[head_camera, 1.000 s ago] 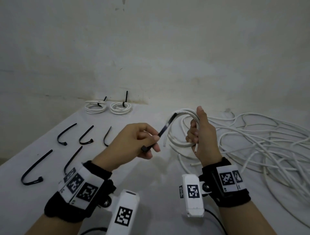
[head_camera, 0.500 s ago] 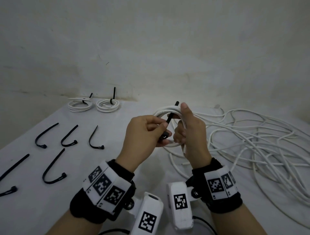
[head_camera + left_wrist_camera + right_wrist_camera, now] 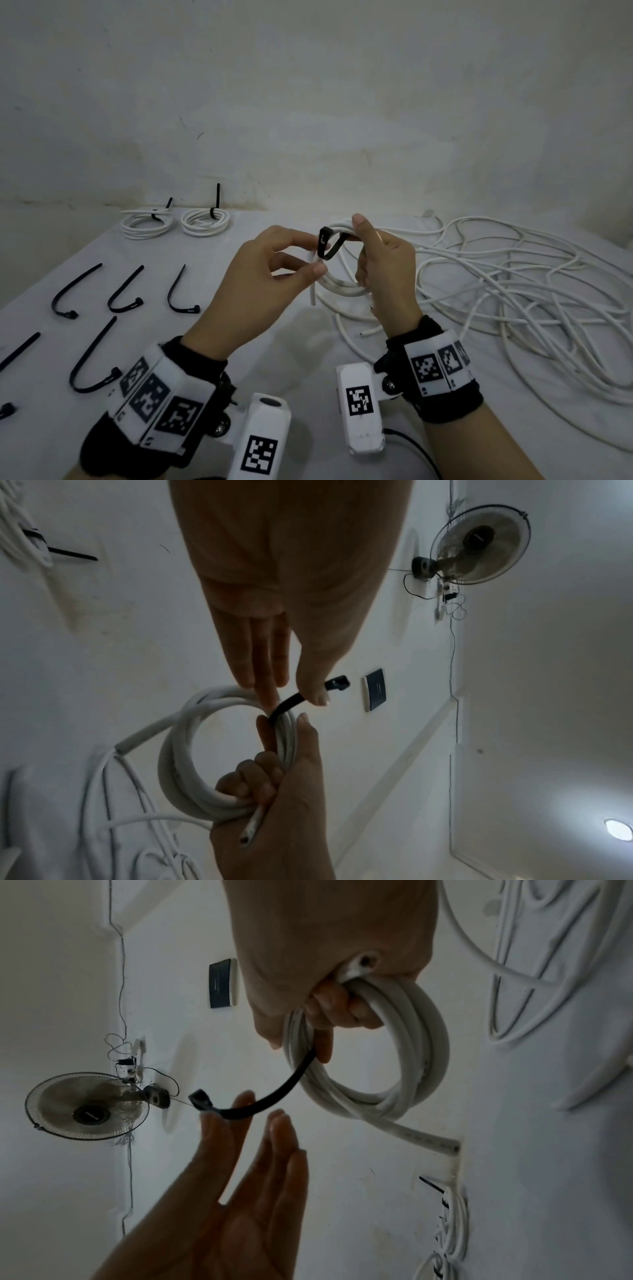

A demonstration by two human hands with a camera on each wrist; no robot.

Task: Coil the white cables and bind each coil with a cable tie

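My right hand (image 3: 363,246) grips a small coil of white cable (image 3: 342,289) held above the table, its thumb on top. A black cable tie (image 3: 329,250) loops round the coil's upper left. In the left wrist view the right thumb and forefinger pinch the tie (image 3: 291,700) against the coil (image 3: 178,764). My left hand (image 3: 318,255) has its fingers straight and spread. One fingertip touches the tie near its head and the others reach the coil. In the right wrist view the tie (image 3: 274,1096) curves from the coil (image 3: 428,1042) onto those fingertips.
Two bound coils (image 3: 147,224) (image 3: 205,222) lie at the back left against the wall. Several loose black ties (image 3: 123,291) lie in rows on the left of the white table (image 3: 239,342). A big tangle of white cable (image 3: 513,274) spreads over the right side.
My left hand brought the tie to the coil and passed it round the strands. It gripped the tie before and now only touches it with straight fingers. The right hand kept the coil.
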